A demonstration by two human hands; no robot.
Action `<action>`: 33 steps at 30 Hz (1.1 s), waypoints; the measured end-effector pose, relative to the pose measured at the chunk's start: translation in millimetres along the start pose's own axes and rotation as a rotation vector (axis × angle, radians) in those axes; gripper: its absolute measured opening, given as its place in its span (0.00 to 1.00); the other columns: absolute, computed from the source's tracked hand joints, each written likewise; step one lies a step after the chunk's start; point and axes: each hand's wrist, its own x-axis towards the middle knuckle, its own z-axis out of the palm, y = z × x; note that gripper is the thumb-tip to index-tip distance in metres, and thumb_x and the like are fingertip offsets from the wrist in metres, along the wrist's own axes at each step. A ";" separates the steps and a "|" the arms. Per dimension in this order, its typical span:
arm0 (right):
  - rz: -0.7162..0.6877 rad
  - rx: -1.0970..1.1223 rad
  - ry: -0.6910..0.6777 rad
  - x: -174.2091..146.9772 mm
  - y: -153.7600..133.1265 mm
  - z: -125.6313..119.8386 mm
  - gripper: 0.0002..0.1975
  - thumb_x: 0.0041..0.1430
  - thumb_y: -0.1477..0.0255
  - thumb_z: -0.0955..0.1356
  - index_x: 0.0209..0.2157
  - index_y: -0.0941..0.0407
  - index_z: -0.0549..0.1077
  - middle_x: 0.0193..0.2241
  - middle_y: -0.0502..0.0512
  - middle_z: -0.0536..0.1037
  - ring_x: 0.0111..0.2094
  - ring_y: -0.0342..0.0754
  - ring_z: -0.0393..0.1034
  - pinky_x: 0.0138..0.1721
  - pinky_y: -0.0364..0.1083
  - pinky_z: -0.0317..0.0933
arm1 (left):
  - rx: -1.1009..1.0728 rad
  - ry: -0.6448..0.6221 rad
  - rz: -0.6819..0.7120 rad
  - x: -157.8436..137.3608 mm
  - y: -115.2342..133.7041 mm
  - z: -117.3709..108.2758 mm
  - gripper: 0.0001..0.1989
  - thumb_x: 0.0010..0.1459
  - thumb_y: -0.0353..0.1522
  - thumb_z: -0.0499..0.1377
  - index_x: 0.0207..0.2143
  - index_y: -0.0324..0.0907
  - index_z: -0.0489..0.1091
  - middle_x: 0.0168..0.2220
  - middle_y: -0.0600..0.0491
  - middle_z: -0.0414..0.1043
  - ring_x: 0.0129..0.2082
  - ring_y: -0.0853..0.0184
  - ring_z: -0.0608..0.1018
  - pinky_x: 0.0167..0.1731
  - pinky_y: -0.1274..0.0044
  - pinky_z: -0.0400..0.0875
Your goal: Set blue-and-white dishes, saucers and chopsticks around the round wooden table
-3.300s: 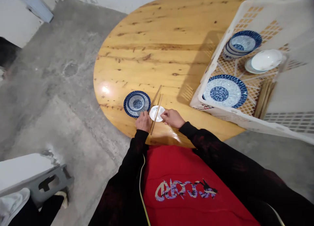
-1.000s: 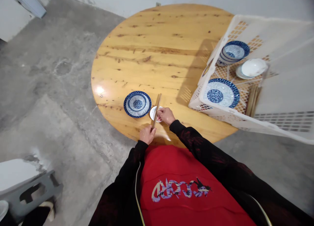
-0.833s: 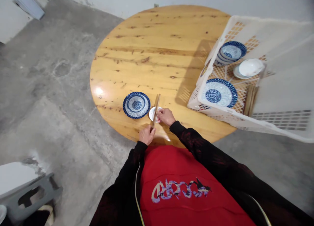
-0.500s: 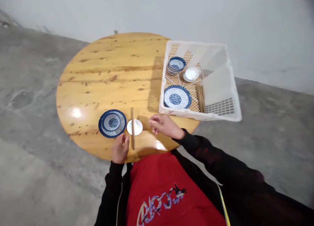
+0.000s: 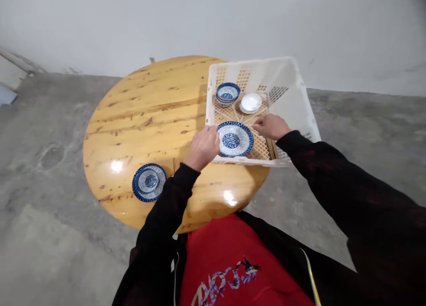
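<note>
A round ceramic plate (image 5: 230,140) lies in the near left corner of the crate, glossy and pale, with a dark blue patterned rim and a dense blue medallion at its centre. The left hand (image 5: 204,145) is at the crate's left side, over the plate's left edge, fingers curled; whether they touch or grip anything cannot be told. The right hand (image 5: 272,126) is above the crate's inside, to the right of the plate, its fingertips drawn together; whether they pinch something is unclear. Beneath it, slim brown wooden chopsticks (image 5: 272,149) lie along the crate floor. Behind the plate are a stack of deep blue-rimmed bowls (image 5: 227,92) and smooth white dishes (image 5: 251,103). The crate (image 5: 296,95) is white plastic, rectangular, with latticed panels. It sits on the right of a varnished, rounded wooden worktop (image 5: 156,115), streaked and knotted. Nearer on the left, a small blue-and-white dish (image 5: 148,181) rests on a larger patterned plate (image 5: 136,188). Grey mottled floor (image 5: 49,217) surrounds all.
</note>
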 end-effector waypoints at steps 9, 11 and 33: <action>0.032 -0.019 -0.271 8.5 11.7 31.7 0.15 0.63 0.72 0.65 0.40 0.67 0.81 0.37 0.73 0.82 0.42 0.57 0.78 0.40 0.45 0.63 | 0.270 -0.280 -0.034 82.0 27.0 65.7 0.17 0.64 0.20 0.50 0.54 0.22 0.65 0.51 0.29 0.69 0.55 0.52 0.75 0.52 0.70 0.70; 0.017 0.005 -0.307 6.9 11.7 34.5 0.15 0.63 0.72 0.65 0.39 0.67 0.81 0.33 0.71 0.82 0.41 0.56 0.79 0.39 0.44 0.64 | 0.317 -0.293 -0.033 90.3 22.0 78.4 0.17 0.64 0.20 0.51 0.54 0.21 0.65 0.51 0.28 0.69 0.56 0.51 0.74 0.52 0.69 0.69; 0.236 0.390 -0.397 1.9 15.0 39.1 0.12 0.61 0.73 0.65 0.33 0.65 0.79 0.23 0.64 0.80 0.26 0.52 0.78 0.29 0.44 0.66 | 0.274 -0.221 -0.188 115.8 4.2 106.7 0.17 0.62 0.25 0.54 0.51 0.25 0.71 0.51 0.29 0.72 0.53 0.51 0.76 0.50 0.69 0.70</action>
